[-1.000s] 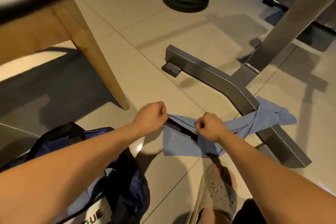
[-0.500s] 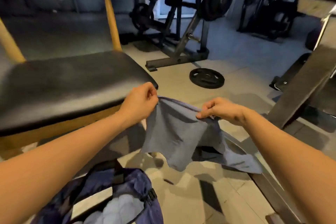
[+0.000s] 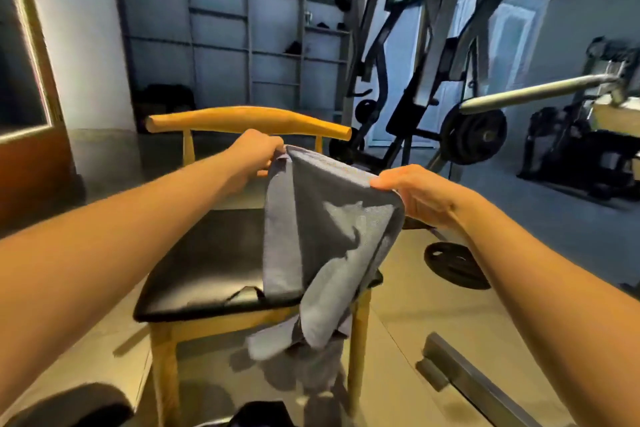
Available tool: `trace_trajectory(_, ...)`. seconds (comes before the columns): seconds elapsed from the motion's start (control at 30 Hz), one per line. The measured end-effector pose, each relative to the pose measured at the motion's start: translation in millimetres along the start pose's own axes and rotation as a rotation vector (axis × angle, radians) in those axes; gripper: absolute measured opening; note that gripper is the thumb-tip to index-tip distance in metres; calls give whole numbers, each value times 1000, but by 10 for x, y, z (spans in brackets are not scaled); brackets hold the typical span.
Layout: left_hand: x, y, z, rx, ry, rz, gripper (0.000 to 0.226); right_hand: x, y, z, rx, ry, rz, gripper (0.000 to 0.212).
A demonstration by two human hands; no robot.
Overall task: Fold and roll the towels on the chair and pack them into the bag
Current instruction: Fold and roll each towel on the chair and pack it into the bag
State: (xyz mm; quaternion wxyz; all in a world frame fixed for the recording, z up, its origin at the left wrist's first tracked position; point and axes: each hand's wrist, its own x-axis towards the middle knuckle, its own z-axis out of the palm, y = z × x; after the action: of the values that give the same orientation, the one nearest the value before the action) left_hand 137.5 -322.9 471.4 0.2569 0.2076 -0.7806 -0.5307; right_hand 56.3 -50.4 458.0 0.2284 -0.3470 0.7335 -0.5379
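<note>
A grey-blue towel (image 3: 322,239) hangs in the air in front of the wooden chair (image 3: 214,263) with the black seat. My left hand (image 3: 254,152) pinches its upper left corner near the chair's curved backrest. My right hand (image 3: 412,194) pinches the upper right edge, slightly lower. The towel's lower end dangles crumpled past the seat's front right corner. The seat itself carries no towel. A dark shape at the bottom edge may be the bag (image 3: 263,414); I cannot tell for sure.
A metal bench foot (image 3: 460,381) lies on the tiled floor at lower right. A black weight plate (image 3: 453,263) lies on the floor right of the chair. Gym machines (image 3: 433,80) and a barbell (image 3: 533,94) stand behind; shelving lines the back wall.
Both hands lifted the towel off the floor and the bench foot up to chair-back height. The view rose from the floor to the chair and room; the blue bag dropped out of clear sight.
</note>
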Motion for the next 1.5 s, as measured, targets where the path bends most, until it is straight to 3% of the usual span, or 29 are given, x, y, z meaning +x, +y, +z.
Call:
trace_trajectory(0.07,147,97,-228,-41,69,-5,8,119,-106,50,16,-24,-20,32)
trace_trajectory(0.17,350,184,-581,-120,169,-43,26,323,-179,104,37,-54,-7,35)
trace_trajectory(0.23,432,228,-754,-209,215,-56,15,488,-173,99,17,-75,17,35)
trace_trajectory(0.37,617,205,-1042,-404,379,-100,15,816,-90,-2,-165,-241,162,35)
trace_trajectory(0.43,734,162,-1182,-437,444,-85,11,990,-35,-33,-263,-243,225,29)
trace_trajectory(0.57,964,77,-1412,-573,602,-69,25,1375,-197,-20,-185,16,179,33)
trace_trajectory(0.67,946,148,-1441,-560,670,-28,18,1618,-493,66,-77,121,65,32)
trace_trajectory(0.77,996,241,-1469,-506,678,26,24,1836,-816,186,29,312,-36,8)
trace_trajectory(0.87,1044,286,-1520,-479,642,75,27,2134,-1017,244,168,477,-117,12)
trace_trajectory(0.97,1051,215,-1447,-378,594,48,20,2329,-1017,336,44,532,-186,3)
trace_trajectory(1.03,995,99,-1338,-224,534,4,11,2360,-884,466,-55,431,-169,9)
trace_trajectory(1.17,858,-457,-1089,130,314,-95,5,2269,-325,718,-354,-144,-24,12)
trace_trajectory(1.37,641,-1325,-945,325,262,-194,14,2295,810,787,-896,-166,77,9)
trace_trajectory(1.5,533,-1564,-920,328,332,-174,16,2231,1182,775,-930,-307,244,21)
